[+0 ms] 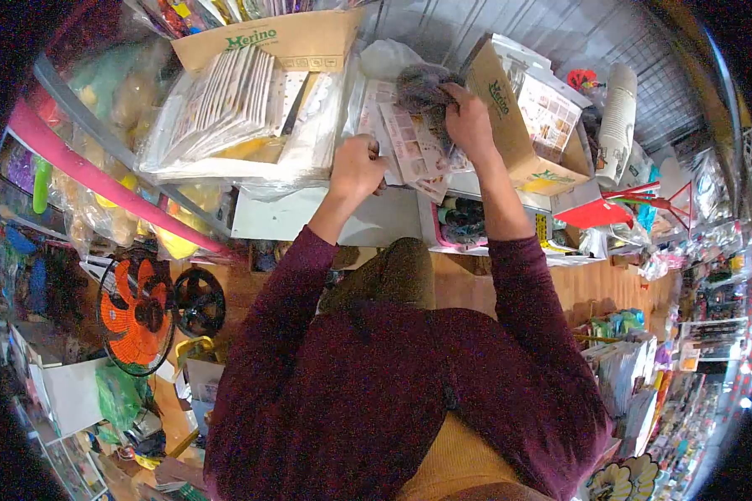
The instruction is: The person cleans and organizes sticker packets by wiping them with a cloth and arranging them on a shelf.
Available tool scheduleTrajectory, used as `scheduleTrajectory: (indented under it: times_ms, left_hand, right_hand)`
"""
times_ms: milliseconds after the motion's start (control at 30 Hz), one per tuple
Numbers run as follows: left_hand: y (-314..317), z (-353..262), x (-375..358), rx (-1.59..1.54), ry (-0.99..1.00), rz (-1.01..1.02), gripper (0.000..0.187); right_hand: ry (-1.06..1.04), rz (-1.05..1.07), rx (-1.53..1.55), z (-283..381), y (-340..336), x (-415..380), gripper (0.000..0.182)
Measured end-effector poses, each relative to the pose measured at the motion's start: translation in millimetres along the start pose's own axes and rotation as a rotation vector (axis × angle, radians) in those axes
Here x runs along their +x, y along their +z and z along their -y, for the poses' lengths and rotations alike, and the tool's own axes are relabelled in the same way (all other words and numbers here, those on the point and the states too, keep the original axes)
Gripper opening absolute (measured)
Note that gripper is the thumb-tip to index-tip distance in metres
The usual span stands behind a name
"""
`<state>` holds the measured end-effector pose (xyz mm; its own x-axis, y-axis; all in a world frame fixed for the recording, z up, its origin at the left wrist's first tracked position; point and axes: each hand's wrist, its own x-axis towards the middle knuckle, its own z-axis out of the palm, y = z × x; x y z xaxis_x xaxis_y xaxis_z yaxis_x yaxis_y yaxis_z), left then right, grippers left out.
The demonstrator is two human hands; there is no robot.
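Observation:
My right hand point(468, 123) has its fingers closed on a bunched dark grey cloth point(424, 86), which rests over the top of some printed sheets point(408, 149) in clear plastic. These sheets show rows of small pinkish-brown pictures. At their left edge is my left hand point(358, 165), its fingers curled into a pinch; whatever lies between them is hidden. To its left, a Merino cardboard box point(200, 57) holds a row of standing white packets point(230, 96). A second Merino box point(500, 104), close to my right hand, contains more of the printed sheets.
A stack of paper cups point(617, 125) stands beyond the right box, near a red triangular item point(597, 214). Bagged plush toys point(113, 134) hang at left behind a pink rail point(117, 188). An orange-bladed fan point(138, 313) stands on the floor at lower left.

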<state>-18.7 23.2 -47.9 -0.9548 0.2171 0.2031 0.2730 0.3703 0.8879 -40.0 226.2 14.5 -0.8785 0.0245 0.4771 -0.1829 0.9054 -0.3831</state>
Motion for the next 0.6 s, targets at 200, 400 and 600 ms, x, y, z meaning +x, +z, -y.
scheduleTrajectory:
  times_ms: [200, 400, 600]
  left_hand:
    - [0.5, 5.6, 2.7, 0.23, -0.009, 0.087, 0.018]
    - [-2.5, -10.5, -3.6, 0.121, 0.017, 0.03, 0.016]
    - [5.1, 5.4, -0.3, -0.01, 0.024, 0.006, 0.013]
  right_hand:
    - [-0.424, 0.208, 0.014, 35.0, 44.3, -48.0, 0.041]
    - [-0.293, 0.248, -0.065, -4.5, 57.7, 1.3, 0.04]
    - [0.078, 0.222, 0.048, -17.5, 34.2, 10.2, 0.034]
